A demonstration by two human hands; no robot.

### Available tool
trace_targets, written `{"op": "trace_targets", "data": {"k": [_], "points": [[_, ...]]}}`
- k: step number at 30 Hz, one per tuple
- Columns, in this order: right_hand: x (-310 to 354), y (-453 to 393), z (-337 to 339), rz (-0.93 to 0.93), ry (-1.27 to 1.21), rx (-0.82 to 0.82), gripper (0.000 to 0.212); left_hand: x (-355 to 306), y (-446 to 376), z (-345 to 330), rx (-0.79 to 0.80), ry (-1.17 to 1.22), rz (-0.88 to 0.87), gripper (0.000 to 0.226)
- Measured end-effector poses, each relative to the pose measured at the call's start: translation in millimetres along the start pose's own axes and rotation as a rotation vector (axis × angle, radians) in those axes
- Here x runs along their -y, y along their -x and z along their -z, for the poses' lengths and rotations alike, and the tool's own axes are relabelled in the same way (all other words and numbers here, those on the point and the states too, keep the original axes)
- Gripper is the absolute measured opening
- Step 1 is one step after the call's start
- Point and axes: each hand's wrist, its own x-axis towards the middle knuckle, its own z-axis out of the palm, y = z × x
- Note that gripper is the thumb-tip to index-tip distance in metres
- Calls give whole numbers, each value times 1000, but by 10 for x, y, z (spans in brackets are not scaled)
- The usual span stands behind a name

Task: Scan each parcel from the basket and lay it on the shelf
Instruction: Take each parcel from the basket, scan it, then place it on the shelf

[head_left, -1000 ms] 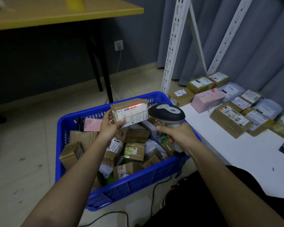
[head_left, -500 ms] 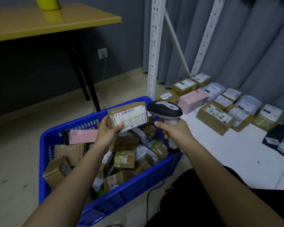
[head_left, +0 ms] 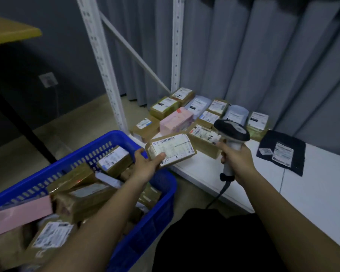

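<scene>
Scanned parcel heading for a crowded shelf

Beyond both hands the shelf (head_left: 214,173) is crowded; the left hand (head_left: 145,165) pinches one end of the parcel (head_left: 171,149), which may tip, while the right hand (head_left: 237,160) grips the scanner (head_left: 232,131).

Bare forearms, no sleeves; black clothing (head_left: 214,242) below.

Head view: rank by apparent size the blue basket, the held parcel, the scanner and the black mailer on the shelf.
1. blue basket, by far
2. black mailer and held parcel: look alike, and the parcel is nearer, so unranked
3. scanner
</scene>
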Motion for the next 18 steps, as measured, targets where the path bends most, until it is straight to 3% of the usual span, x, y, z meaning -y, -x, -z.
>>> {"op": "trace_targets", "data": {"k": [7,12,18], "points": [[-275,-439,237,-227,-37,37,14,158,-586,-587,7,-208,87,59],[-346,-700,12,-230,-58,90,17,98,-1010,-627,17,-387,35,42],[-394,-920,-172,-216,-14,138,19,-75,-1380,-573,-40,-435,-15,36]]}}
